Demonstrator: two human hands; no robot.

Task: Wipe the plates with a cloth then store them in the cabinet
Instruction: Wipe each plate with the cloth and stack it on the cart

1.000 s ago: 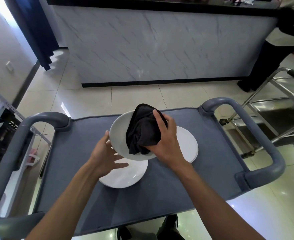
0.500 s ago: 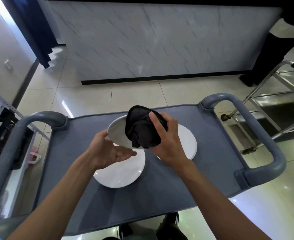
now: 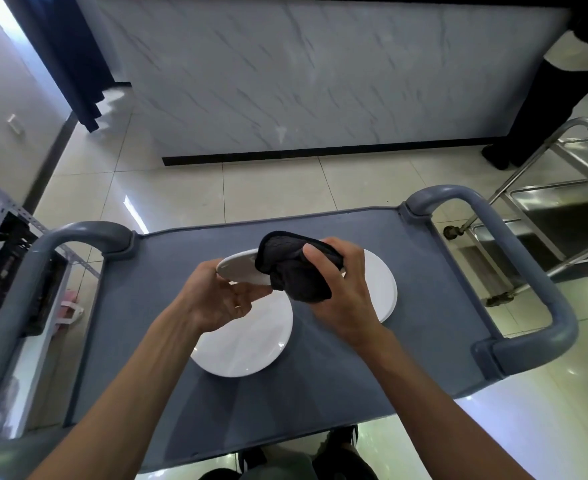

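Note:
My left hand (image 3: 221, 299) holds a white plate (image 3: 238, 270) from below, lifted off the grey cart top (image 3: 140, 327) and tipped almost flat, so mostly its rim shows. My right hand (image 3: 342, 292) grips a bunched black cloth (image 3: 294, 268) and presses it on the plate's right side. Two more white plates lie on the cart: one (image 3: 247, 344) under my left hand, the other (image 3: 384, 289) partly hidden behind my right hand.
Grey cart handles rise at the left (image 3: 18, 289) and right (image 3: 524, 271). A steel trolley (image 3: 569, 206) stands at the right, with a person's dark trouser legs (image 3: 542, 109) behind it. A marble counter front (image 3: 320, 74) faces me; a rack (image 3: 11, 265) sits at the left.
The held plate has tipped from facing me to nearly flat. Both hands with plate and cloth have shifted slightly toward the far side of the cart.

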